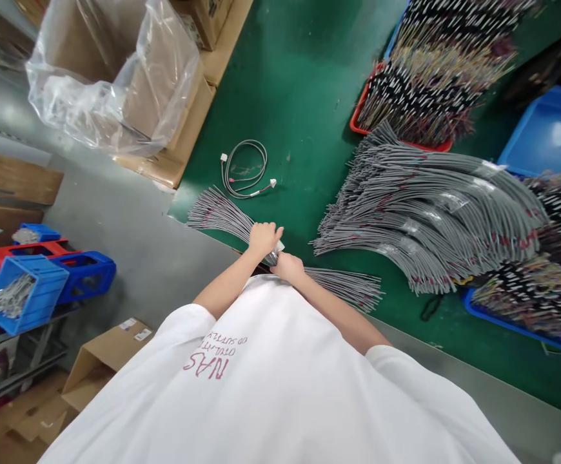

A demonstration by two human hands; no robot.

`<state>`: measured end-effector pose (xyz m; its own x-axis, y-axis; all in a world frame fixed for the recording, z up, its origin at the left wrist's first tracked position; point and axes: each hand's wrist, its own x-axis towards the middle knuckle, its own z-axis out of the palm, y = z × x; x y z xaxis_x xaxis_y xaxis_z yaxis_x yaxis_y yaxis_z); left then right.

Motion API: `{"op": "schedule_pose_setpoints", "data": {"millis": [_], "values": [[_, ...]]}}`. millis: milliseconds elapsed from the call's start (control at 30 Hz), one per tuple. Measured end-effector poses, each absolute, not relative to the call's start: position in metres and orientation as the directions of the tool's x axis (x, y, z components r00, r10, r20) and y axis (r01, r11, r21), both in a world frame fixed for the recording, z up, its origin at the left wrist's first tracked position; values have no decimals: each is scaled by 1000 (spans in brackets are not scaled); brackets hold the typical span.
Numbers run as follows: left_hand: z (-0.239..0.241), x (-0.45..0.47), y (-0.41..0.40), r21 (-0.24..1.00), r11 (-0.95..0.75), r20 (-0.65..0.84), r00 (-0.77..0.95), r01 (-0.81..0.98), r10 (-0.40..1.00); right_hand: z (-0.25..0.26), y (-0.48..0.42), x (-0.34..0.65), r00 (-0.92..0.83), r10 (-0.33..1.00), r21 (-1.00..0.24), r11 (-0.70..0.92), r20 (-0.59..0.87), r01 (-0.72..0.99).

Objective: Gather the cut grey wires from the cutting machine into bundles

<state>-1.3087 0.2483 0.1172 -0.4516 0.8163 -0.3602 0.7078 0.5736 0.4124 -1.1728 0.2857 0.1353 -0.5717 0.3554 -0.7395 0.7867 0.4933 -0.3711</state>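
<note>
A bundle of thin grey cables (pixel 220 211) lies at the near edge of the green table, close against my body. My left hand (pixel 264 240) is closed around its middle. Right beside it, my right hand (pixel 289 266) is closed on the same bundle, whose other end (pixel 345 285) fans out under my right forearm. Between the hands shows a small white and shiny patch, too small to name. Beyond them lies a coiled grey cable (pixel 244 169) with white connectors at its ends.
A large pile of taped grey cable bundles (pixel 425 206) lies to the right. Behind it, a red tray (pixel 355 119) holds many wires. A blue bin (pixel 549 132) stands farther right. At the left are a plastic-lined carton (pixel 164 96) and a blue bin (pixel 43 290) on a rack.
</note>
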Motion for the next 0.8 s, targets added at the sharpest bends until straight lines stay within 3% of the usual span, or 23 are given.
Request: {"op": "schedule_pose_setpoints", "data": {"millis": [200, 367, 500, 633, 800], "values": [[121, -1332, 126, 570, 454, -328, -317, 685, 890, 132, 286, -1174, -562, 357, -351, 506, -746, 788], [64, -1343, 170, 748, 212, -239, -43, 629, 970, 126, 284, -1177, -534, 351, -308, 528, -769, 791], [28, -1352, 207, 890, 29, -133, 199, 454, 971, 124, 287, -1177, -520, 351, -277, 551, -779, 787], [25, -1347, 188, 937, 149, -203, 148, 315, 968, 124, 300, -1175, -505, 346, -261, 556, -791, 789], [65, -1325, 159, 896, 357, -351, -71, 266, 934, 124, 305, -1178, -497, 336, -287, 514, -800, 808]]}}
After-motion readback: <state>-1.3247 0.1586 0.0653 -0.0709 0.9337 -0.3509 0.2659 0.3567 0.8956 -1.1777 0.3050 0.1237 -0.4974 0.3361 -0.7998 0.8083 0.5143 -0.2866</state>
